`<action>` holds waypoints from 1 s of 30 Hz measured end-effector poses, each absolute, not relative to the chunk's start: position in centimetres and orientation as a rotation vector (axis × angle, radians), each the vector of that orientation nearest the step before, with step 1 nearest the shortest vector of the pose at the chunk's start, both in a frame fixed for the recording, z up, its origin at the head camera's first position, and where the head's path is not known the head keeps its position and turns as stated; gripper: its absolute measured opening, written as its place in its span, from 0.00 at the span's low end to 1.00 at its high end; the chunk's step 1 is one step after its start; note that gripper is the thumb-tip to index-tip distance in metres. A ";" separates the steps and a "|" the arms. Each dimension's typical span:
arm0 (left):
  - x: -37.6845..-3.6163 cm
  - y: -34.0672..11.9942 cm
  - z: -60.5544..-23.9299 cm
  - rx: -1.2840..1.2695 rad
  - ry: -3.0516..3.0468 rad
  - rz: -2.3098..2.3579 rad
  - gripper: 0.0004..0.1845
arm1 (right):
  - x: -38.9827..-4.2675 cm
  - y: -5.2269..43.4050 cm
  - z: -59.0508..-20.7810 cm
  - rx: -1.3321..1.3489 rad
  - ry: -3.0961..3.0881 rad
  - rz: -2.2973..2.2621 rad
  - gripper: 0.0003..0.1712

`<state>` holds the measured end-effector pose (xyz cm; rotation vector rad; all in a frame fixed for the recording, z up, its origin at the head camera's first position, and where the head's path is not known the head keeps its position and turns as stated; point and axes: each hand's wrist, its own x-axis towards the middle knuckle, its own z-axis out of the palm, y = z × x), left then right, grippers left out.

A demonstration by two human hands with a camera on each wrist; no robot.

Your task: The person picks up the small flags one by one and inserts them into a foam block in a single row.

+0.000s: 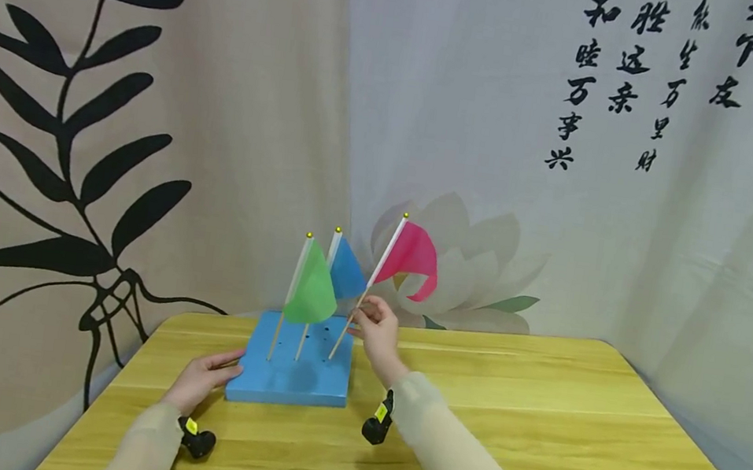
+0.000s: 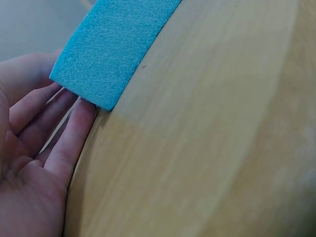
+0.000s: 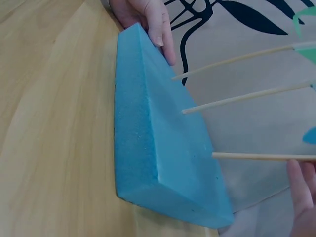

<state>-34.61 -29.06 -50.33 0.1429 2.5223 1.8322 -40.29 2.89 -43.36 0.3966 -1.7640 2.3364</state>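
Observation:
A blue foam block (image 1: 287, 392) with small holes in its top lies on the table. A green flag (image 1: 314, 290) and a blue flag (image 1: 347, 271) stand in it on thin wooden sticks. My right hand (image 1: 379, 338) pinches the stick of a pink flag (image 1: 411, 259) between thumb and fingers. The lower end of that stick (image 3: 247, 156) meets the block's top, and the flag leans to the right. At the block's left side, my left hand (image 1: 198, 382) rests with fairly straight fingers (image 2: 74, 133) against the edge.
The wooden table (image 1: 536, 431) extends to the right of the block. Behind it hangs a pale curtain (image 1: 254, 132) with printed leaves and writing. A black camera (image 1: 377, 422) is strapped to the right wrist, and another black camera (image 1: 198, 440) to the left.

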 end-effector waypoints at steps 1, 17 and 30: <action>-34.6 -29.1 -50.4 0.146 2.522 1.837 0.30 | -40.4 2.8 -43.5 0.395 -1.778 2.327 0.10; -34.3 -28.9 -50.0 0.173 2.515 1.842 0.30 | -40.6 1.6 -44.0 0.497 -1.843 2.181 0.10; -34.4 -29.1 -50.2 0.134 2.525 1.822 0.31 | -39.0 1.3 -42.3 0.436 -1.941 2.203 0.12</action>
